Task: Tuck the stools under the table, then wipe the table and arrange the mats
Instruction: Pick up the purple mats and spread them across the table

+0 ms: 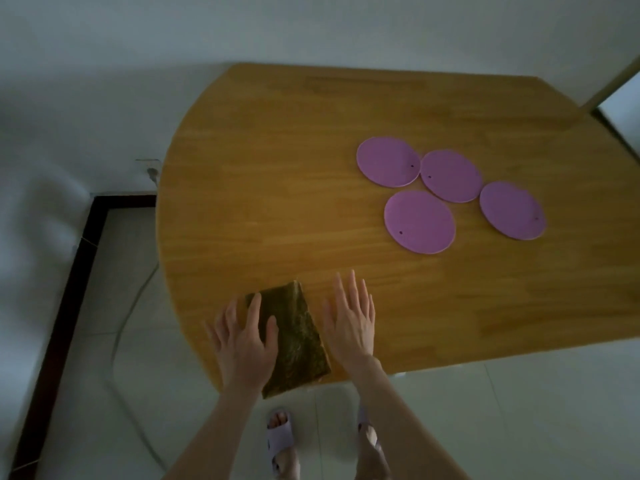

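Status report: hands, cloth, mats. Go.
Left hand open, resting on folded green cloth at near edge of table. Right hand open, flat beside it. Four purple mats clustered far right; nothing between.

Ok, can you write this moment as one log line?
left hand: fingers straight, on green cloth | right hand: open, beside cloth | purple mats: four, on table, right side | stools: not in view

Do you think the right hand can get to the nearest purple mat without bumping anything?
Probably yes. The right hand is open over the table, and only bare wood shows between it and the nearest purple mat. The cloth sits on its other side, partly under the left hand.
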